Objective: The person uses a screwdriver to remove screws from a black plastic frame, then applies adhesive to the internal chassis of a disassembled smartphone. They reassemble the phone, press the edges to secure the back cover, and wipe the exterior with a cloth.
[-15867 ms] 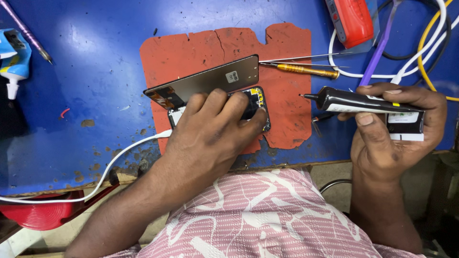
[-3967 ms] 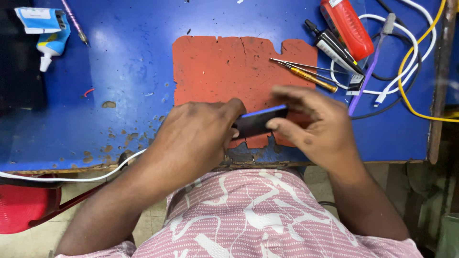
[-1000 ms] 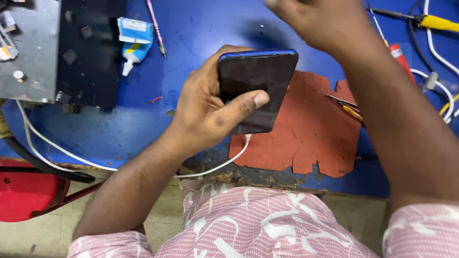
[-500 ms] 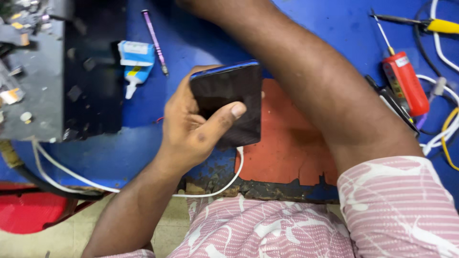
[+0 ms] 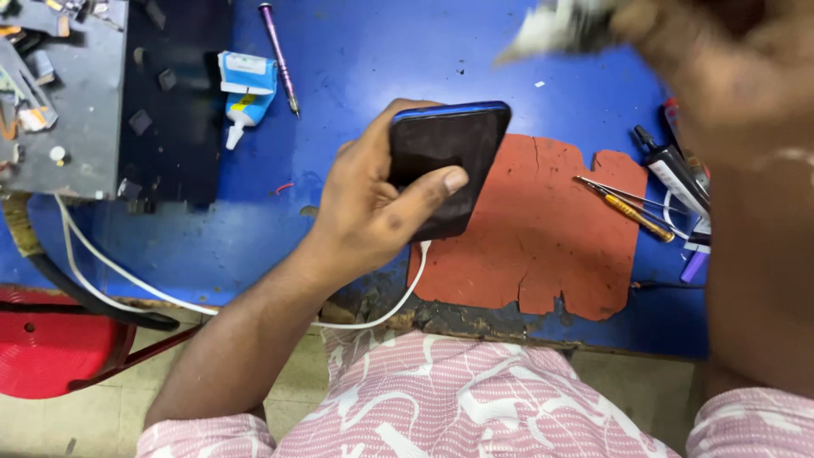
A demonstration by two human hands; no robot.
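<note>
The left hand (image 5: pixel 373 212) is clamped on a glossy black phone (image 5: pixel 445 165) with a blue rim, thumb across its screen, above the blue bench's (image 5: pixel 381 51) cracked red mat (image 5: pixel 543 229); the right hand (image 5: pixel 721 76) is a raised blur with something pale, fingers unreadable; a white cable (image 5: pixel 386 309) trails under the phone.

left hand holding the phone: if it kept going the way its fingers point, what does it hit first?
Likely the raised, blurred right hand with the pale scrap: the left hand grips the dark phone, its fingers aimed up and right. Depth is unclear; if it passed beneath, bare blue table comes first.
</note>
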